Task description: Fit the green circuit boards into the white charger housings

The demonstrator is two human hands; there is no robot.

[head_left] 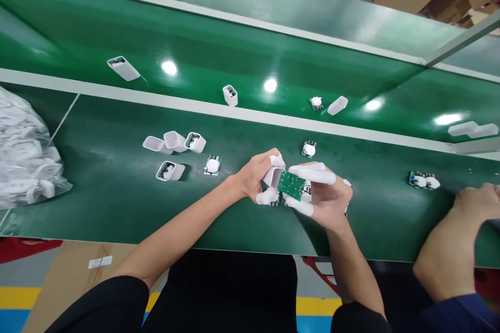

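Note:
My left hand, with white covers on its fingertips, is closed round a white plastic housing. The housing's open end faces right. Between the covered fingers of my right hand is a green circuit board, its soldered side towards me. The board's left edge is at the mouth of the housing; whether it is inside cannot be made out. Below my hands, more boards lie partly hidden on the green table. Just beyond my right hand is a board with a white part.
Left of my hands are white housings, some with boards inside, and a loose board. A plastic bag of white parts lies far left. Behind a pale rail, housings rest on a green strip. Another person's arm is at right.

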